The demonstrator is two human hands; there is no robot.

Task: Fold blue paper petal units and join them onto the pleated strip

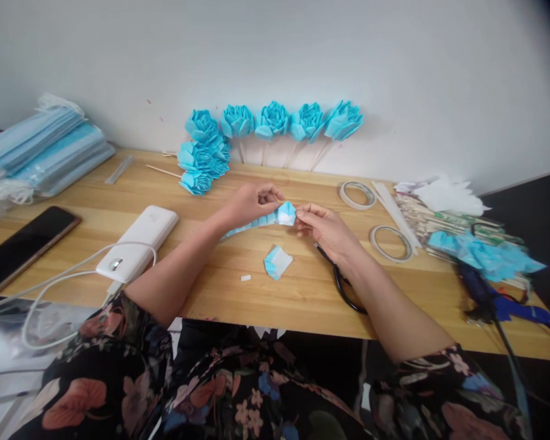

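Between my two hands is a small folded blue-and-white petal (286,213). My left hand (252,203) pinches it from the left, fingers closed at its upper edge. My right hand (321,225) grips its right edge between thumb and forefinger. A strip of pale blue folded pieces (252,226) runs under my left hand and wrist. On the table below lies another blue-and-white petal (278,263), with a tiny white scrap (245,278) near it. Scissors with a black handle (343,293) lie partly hidden beneath my right hand and forearm.
Blue flowers on sticks (272,120) lean against the wall, more piled at left. Left are face masks (46,153), a phone (25,247) and a cabled power bank (137,244). Right are tape rolls (391,244), a blue glue gun (508,305), blue scraps (486,253) and sticks.
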